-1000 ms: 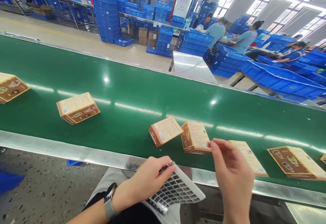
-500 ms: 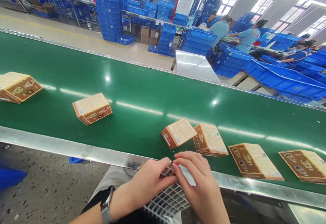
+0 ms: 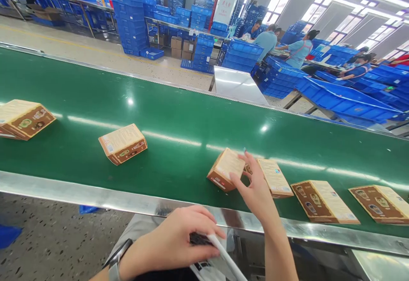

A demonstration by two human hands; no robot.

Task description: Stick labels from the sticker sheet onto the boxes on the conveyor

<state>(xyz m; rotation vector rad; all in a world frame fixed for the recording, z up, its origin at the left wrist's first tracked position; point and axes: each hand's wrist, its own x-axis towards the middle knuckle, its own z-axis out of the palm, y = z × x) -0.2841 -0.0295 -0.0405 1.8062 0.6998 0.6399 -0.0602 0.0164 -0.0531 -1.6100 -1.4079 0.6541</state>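
My left hand [image 3: 174, 241] rests near my lap, fingers curled on the edge of a white sheet of small stickers [image 3: 220, 253]. My right hand [image 3: 254, 187] reaches over the steel rail onto the green conveyor belt [image 3: 179, 119], and its fingers and thumb touch a small brown and cream box [image 3: 223, 169]. A small pale speck shows at the tip of one finger. A second box [image 3: 275, 176] lies just right of that hand, partly hidden by it.
More boxes lie on the belt: two at the left [image 3: 123, 143] [image 3: 24, 119] and two at the right [image 3: 324, 201] [image 3: 380, 203]. A steel rail [image 3: 96, 195] edges the near side. Beyond the belt stand blue crate stacks [image 3: 131, 12] and seated workers [image 3: 266, 42].
My right hand left the sticker sheet and reached forward to the box on the belt. The boxes have drifted right. My left hand tilted the sheet down and edge-on.
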